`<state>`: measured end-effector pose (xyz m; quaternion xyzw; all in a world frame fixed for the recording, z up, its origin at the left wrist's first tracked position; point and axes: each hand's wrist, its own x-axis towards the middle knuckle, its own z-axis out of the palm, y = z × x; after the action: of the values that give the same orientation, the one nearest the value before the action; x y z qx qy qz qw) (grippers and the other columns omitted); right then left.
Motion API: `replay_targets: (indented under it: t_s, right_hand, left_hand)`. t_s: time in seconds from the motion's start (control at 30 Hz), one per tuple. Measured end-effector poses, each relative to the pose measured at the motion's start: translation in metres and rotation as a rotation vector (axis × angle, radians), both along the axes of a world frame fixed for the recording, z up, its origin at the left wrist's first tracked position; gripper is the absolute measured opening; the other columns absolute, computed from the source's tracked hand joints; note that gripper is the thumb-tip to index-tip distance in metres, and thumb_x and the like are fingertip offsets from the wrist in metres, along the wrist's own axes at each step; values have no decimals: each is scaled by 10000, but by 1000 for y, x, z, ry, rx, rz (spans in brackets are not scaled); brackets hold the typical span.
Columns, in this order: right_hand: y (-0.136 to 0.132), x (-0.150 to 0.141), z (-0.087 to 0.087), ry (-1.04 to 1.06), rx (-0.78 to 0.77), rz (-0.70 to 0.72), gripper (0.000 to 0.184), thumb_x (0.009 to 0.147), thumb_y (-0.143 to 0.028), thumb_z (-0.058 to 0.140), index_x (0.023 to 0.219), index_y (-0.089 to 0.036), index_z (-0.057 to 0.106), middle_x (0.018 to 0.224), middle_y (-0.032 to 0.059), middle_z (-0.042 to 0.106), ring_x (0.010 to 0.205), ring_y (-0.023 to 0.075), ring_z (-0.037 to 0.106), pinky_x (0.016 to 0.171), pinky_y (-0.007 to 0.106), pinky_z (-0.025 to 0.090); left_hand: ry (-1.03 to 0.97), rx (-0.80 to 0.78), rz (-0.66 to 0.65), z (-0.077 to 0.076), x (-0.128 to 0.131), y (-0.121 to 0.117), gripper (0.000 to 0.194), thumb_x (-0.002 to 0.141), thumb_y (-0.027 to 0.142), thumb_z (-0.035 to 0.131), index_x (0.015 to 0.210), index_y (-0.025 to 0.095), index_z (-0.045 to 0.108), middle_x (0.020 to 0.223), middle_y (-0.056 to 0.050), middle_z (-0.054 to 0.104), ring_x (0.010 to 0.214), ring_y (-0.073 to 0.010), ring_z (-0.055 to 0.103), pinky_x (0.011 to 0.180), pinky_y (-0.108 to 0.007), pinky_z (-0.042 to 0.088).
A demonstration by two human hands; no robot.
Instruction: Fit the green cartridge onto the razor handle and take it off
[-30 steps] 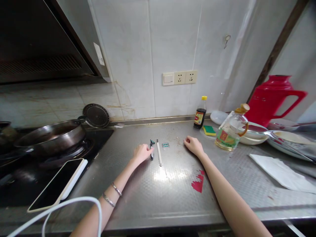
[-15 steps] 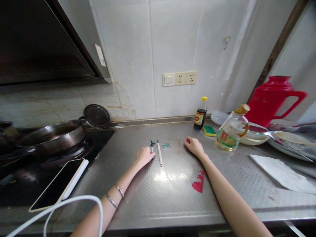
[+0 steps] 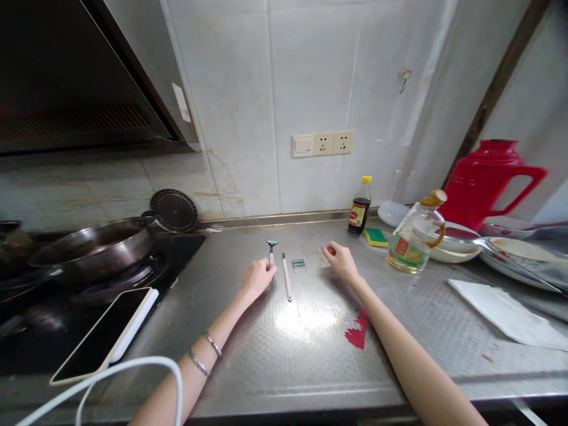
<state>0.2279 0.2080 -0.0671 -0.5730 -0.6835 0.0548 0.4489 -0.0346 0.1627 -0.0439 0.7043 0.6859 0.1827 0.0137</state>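
Note:
My left hand (image 3: 258, 278) is closed round the handle of a razor (image 3: 272, 244), its green-edged head pointing away from me above the steel counter. Just right of it lies a slim whitish toothbrush-like stick (image 3: 287, 278) with a dark tip. Beyond that sits a small clear pack of green razor blade cartridges (image 3: 299, 264). My right hand (image 3: 341, 259) rests farther right with its fingers curled together. A faint clear plastic piece (image 3: 324, 258) shows at its fingertips; whether the fingers grip it is hidden.
Left stand a stove with a steel pan (image 3: 95, 245) and a phone (image 3: 102, 336) with a white cable (image 3: 133, 361). Right are a soy sauce bottle (image 3: 359, 207), a sponge (image 3: 377, 237), an oil jug (image 3: 410, 242), bowls and a red thermos (image 3: 486, 183). A red scrap (image 3: 357, 332) lies in front.
The razor in my left hand has turned so its head now faces away and sits higher. My right hand has moved left, close to the clear plastic piece.

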Motion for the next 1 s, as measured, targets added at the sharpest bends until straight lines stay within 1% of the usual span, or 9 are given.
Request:
replay_targets:
  t_s: [0.1, 0.17, 0.37, 0.47, 0.53, 0.67, 0.83, 0.93, 1.0]
  right_hand:
    - [-7, -25, 9, 141, 28, 114, 320, 810, -394, 444, 598, -169, 527, 537, -3, 514, 531, 114, 427, 533, 227, 309]
    - [-14, -44, 16, 235, -10, 212, 297, 796, -390, 471, 644, -159, 579, 602, 17, 566, 602, 132, 476, 578, 235, 347]
    - [-41, -88, 27, 746, -434, 584, 296, 752, -419, 540, 871, -176, 660, 891, 59, 633, 759, 157, 541, 534, 213, 399]
    - [-47, -94, 26, 971, -528, 721, 328, 732, -435, 579, 905, -172, 668, 903, 62, 639, 768, 151, 555, 588, 218, 423]
    - [-48, -94, 26, 1024, -540, 761, 343, 718, -432, 605, 910, -156, 674, 890, 67, 644, 759, 150, 561, 624, 229, 430]
    - [-47, -92, 29, 997, -496, 723, 326, 694, -424, 642, 856, -143, 679, 867, 64, 645, 753, 145, 562, 658, 240, 426]
    - [-46, -91, 34, 1037, -426, 639, 273, 695, -425, 644, 735, -156, 620, 753, 18, 624, 685, 113, 551, 630, 223, 422]
    - [-48, -91, 37, 1121, -452, 647, 295, 679, -444, 656, 743, -174, 557, 697, 8, 625, 663, 123, 574, 626, 239, 440]
    - [-51, -92, 38, 1175, -499, 678, 312, 667, -442, 668, 756, -188, 510, 670, 3, 626, 630, 131, 589, 621, 260, 453]
  left_hand:
    - [-89, 78, -58, 2, 5, -2, 349, 845, 419, 384, 687, 186, 591, 678, -46, 645, 622, -154, 571, 532, -232, 282]
    - [-133, 129, -106, 3, 9, -6, 337, 849, 406, 387, 674, 184, 571, 645, -32, 626, 588, -136, 540, 529, -230, 268]
    - [-272, 175, -313, 7, 22, -18, 310, 853, 382, 390, 673, 182, 543, 593, -3, 567, 558, -118, 482, 553, -225, 294]
    - [-345, 120, -429, 8, 25, -21, 313, 860, 362, 375, 672, 173, 539, 595, -2, 550, 553, -113, 462, 558, -222, 306]
    - [-383, 92, -471, 8, 25, -21, 318, 861, 358, 372, 668, 166, 536, 585, 2, 535, 540, -109, 443, 550, -220, 305]
    - [-443, 81, -518, 6, 23, -18, 353, 868, 364, 355, 652, 156, 540, 555, 13, 504, 522, -98, 418, 529, -217, 292]
    - [-593, 93, -416, 4, 13, -7, 412, 850, 422, 359, 629, 148, 572, 518, 12, 488, 519, -103, 441, 525, -217, 318]
    - [-863, 60, -277, 9, 6, 7, 406, 833, 432, 349, 629, 150, 559, 479, 24, 453, 456, -96, 431, 485, -215, 336]
    - [-1072, 4, -190, 17, 1, 19, 353, 816, 413, 362, 696, 151, 565, 529, 16, 503, 441, -94, 451, 445, -209, 333]
